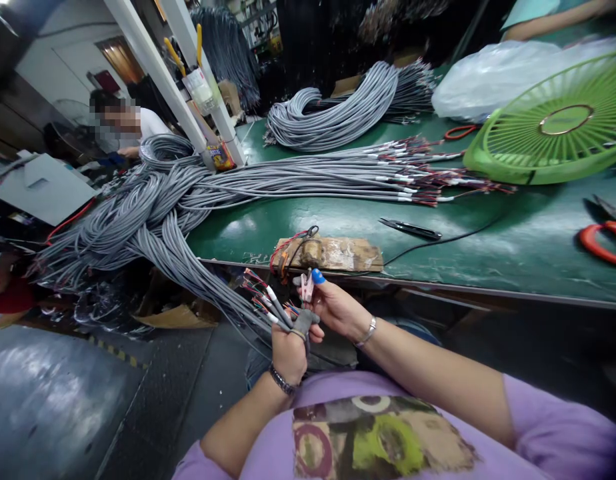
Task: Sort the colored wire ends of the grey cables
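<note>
Beside the front edge of the counter [308, 220], the close-set hands, left [289, 350] closed round the grey cables [279, 313], right [338, 310] pinching a pale clip [307, 287], have springy jackets best gripped behind the fragile, frayed wire ends.

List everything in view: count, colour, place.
Table: one, green, centre
Cables: many, grey, table and left hand
Fan: one, green, right
Bag: one, whitish, behind fan
Snips: one, dark, mid-table
Red-handled tools: two, right
Board: one, brown, front edge
Posts: two, white, upper left
Yellow-handled tool: one, by posts
Cardboard box: one, brown, below table
Co-worker: one, white top, left
Clip: one, pinkish, right hand
Left hand: one, grey-wrapped fingers, lower centre
Right hand: one, blue-tipped, beside left
</note>
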Motion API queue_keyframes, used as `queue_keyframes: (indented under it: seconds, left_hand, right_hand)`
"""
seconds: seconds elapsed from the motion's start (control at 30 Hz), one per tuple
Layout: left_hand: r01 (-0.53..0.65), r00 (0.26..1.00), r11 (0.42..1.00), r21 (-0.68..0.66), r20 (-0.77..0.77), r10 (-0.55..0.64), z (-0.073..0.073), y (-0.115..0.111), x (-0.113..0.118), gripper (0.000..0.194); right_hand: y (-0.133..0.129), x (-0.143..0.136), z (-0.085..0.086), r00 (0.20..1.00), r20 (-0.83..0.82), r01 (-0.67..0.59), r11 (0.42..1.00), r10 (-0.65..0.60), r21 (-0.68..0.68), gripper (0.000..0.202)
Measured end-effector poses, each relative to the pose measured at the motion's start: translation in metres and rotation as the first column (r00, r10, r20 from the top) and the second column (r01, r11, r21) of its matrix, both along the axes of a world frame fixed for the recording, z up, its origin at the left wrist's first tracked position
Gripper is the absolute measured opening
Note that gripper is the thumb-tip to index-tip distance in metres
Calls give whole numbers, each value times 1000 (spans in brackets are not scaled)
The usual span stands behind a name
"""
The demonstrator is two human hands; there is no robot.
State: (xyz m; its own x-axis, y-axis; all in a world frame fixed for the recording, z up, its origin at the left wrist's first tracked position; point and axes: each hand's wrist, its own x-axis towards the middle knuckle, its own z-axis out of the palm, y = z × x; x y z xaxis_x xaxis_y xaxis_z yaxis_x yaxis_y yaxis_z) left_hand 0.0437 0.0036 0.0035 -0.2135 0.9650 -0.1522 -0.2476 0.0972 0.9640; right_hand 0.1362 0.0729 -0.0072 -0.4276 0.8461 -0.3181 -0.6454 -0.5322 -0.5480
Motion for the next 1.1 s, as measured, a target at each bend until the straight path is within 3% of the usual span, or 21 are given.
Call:
queue_keyframes:
  seconds: [0.23,0.4,0.5,0.6,0.67,0.87,1.1]
  left_hand:
    - [-16,1000,1000,7,25,16,1,-11,-7,28]
    - [-85,993,996,27,90,82,1,-11,-9,29]
    - [-122,989,992,35,93,119,4,-5,-6,28]
    - [-149,987,988,37,72,146,5,-1,-3,26]
    - [-154,987,987,41,59,151,3,1,-2,25]
    - [-126,992,991,43,-2,126,-8,4,1,29]
    - [-99,995,995,4,-24,99,-10,2,1,26]
  right_hand:
    - [0,12,6,990,-78,-121,992,119,-30,47]
    - [3,15,9,993,-11,-122,993,121,-7,21]
    - [1,13,5,995,85,-51,996,44,72,21]
    - [-1,11,0,960,241,82,968,-140,238,35]
    - [-3,10,-2,943,276,103,954,-184,282,42]
    - [-3,6,1,996,79,-54,981,40,188,46]
    - [-5,2,0,998,18,-69,986,68,150,46]
